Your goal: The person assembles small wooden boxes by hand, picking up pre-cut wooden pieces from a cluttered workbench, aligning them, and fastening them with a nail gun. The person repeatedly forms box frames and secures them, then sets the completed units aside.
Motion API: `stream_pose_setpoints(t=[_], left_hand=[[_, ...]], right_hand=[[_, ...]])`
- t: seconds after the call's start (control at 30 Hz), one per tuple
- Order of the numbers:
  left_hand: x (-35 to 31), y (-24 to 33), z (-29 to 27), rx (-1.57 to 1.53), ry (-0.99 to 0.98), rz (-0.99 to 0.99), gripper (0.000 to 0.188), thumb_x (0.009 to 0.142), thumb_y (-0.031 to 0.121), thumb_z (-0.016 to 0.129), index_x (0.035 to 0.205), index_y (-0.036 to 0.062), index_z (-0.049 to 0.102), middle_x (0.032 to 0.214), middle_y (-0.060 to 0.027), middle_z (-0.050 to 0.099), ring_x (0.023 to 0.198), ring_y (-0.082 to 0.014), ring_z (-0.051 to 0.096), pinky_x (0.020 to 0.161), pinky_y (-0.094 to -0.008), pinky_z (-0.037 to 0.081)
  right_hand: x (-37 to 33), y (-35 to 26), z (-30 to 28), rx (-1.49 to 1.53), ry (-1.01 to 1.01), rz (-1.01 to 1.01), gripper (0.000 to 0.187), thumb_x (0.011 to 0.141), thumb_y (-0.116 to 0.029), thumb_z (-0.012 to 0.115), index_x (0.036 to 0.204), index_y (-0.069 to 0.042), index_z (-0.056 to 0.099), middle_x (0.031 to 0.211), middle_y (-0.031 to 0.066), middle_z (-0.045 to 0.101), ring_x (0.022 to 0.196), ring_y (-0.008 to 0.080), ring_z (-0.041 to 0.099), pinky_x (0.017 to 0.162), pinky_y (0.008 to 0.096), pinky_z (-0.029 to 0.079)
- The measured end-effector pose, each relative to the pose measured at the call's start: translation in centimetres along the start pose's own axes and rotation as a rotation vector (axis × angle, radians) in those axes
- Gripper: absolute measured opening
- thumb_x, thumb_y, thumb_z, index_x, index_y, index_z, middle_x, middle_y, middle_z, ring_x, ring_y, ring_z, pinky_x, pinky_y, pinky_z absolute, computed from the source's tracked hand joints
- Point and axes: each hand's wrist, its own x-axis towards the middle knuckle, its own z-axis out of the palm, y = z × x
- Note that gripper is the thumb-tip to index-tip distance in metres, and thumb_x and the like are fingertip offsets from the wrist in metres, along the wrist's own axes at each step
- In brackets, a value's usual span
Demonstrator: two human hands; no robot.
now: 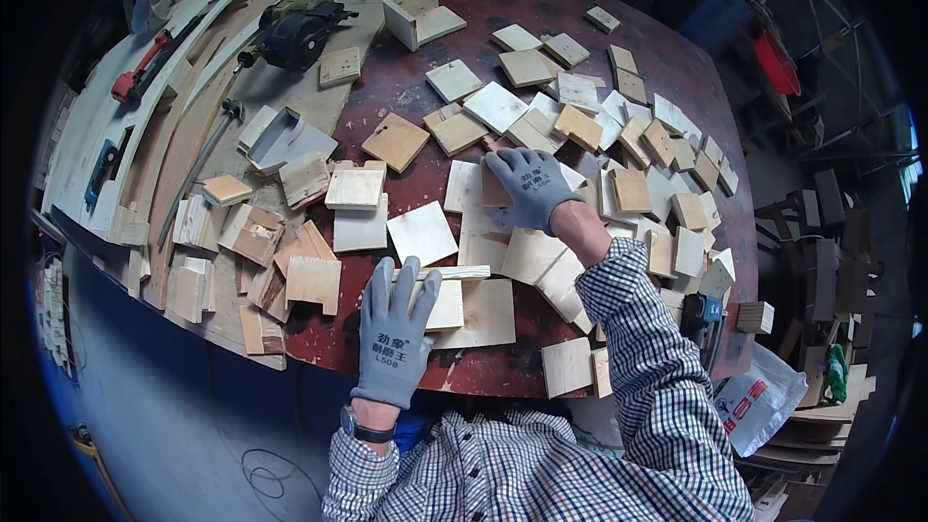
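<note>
My left hand (391,338), in a grey work glove, is at the near edge of the red table. Its fingers hook over a pale wooden board (464,273) that shows its narrow edge; the thumb is hidden. Next to that hand, a light square board (445,307) lies partly on a larger flat board (491,314). Farther out, my right hand (534,186), gloved alike, grips a brownish wooden board (495,191) with its fingers bent over the far side. Pale boards (483,237) lie beneath and around it.
Many loose wooden squares (495,108) cover the red tabletop (387,87). At the left lie a power tool (298,34), a hammer (232,111), a red-handled tool (145,68) and long planks. A blue-black tool (702,314) and a plastic bag (764,396) sit near the right edge.
</note>
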Motion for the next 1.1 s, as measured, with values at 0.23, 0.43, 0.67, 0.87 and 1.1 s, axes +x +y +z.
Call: stream_pose_setpoints(t=[0.23,0.43,0.67,0.87,1.1], left_hand=[[-0.3,-0.2,0.2,0.014,-0.012,0.014,0.102,0.067,0.008,0.087,0.158,0.0159,0.043,0.165,-0.0123,0.034,0.153,-0.0447,0.028,0.125,-0.0554,0.031],[0.1,-0.1,-0.1,0.017,-0.010,0.024,0.099,0.069,0.008,0.085,0.158,0.0160,0.043,0.164,-0.0122,0.035,0.152,-0.0444,0.029,0.124,-0.0560,0.032],[0.1,-0.1,-0.8,0.024,-0.020,0.034,0.098,0.071,0.011,0.084,0.159,0.0160,0.041,0.163,-0.0134,0.035,0.151,-0.0433,0.030,0.124,-0.0577,0.031],[-0.2,-0.6,-0.1,0.029,-0.018,0.050,0.097,0.073,0.013,0.082,0.161,0.0171,0.040,0.164,-0.0136,0.035,0.151,-0.0447,0.029,0.125,-0.0582,0.029],[-0.2,-0.7,0.2,0.030,-0.022,0.058,0.094,0.076,0.014,0.079,0.161,0.0169,0.040,0.164,-0.0142,0.036,0.151,-0.0451,0.030,0.124,-0.0593,0.029]], right_hand=[[-0.9,-3.4,0.8,-0.028,0.181,-0.235,0.069,0.077,-0.040,0.082,0.137,-0.016,0.055,0.133,0.0093,0.060,0.126,0.0317,0.058,0.104,0.0503,0.044],[3.1,3.2,0.6,0.020,0.384,0.189,0.066,0.085,-0.041,0.075,0.141,-0.012,0.057,0.135,0.0147,0.063,0.126,0.0358,0.059,0.102,0.0487,0.048],[9.1,5.7,0.4,0.040,0.404,0.124,0.083,0.087,-0.056,0.072,0.150,-0.008,0.048,0.147,0.0185,0.054,0.135,0.0375,0.053,0.108,0.0496,0.045],[12.9,7.0,-1.4,0.059,0.022,0.236,0.062,0.094,-0.050,0.065,0.138,-0.008,0.056,0.123,0.0211,0.070,0.116,0.0401,0.068,0.096,0.0489,0.054],[11.6,14.2,-3.7,0.682,0.610,0.500,0.039,0.095,-0.029,0.052,0.114,-0.003,0.074,0.093,0.0219,0.074,0.088,0.0346,0.074,0.082,0.0455,0.055]])
